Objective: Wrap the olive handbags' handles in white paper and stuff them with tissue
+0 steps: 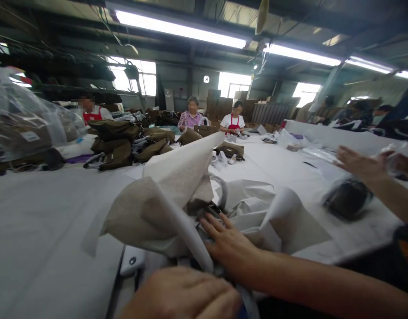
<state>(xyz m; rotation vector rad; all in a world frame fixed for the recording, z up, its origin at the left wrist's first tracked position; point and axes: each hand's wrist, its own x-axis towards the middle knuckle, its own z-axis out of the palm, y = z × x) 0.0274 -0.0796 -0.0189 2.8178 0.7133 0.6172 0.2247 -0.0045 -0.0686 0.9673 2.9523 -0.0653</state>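
Observation:
My right hand lies with its fingers spread on a pile of crumpled thin white sheets. Beneath its fingertips is a small dark item, partly covered, that I cannot make out. A grey strap loop rises from the pile just beyond. My left hand is low in the foreground, blurred and closed, at the near side of the sheets. Whatever its fingers hold is hidden. Left of the pile, a white piece with a round dark fitting shows at the near edge.
Olive-brown bags are heaped at the far left, beside clear plastic wrapping. Another brown bag lies beyond the sheets. At right, a co-worker's hands are near a dark wrapped item. Several people work around the white table.

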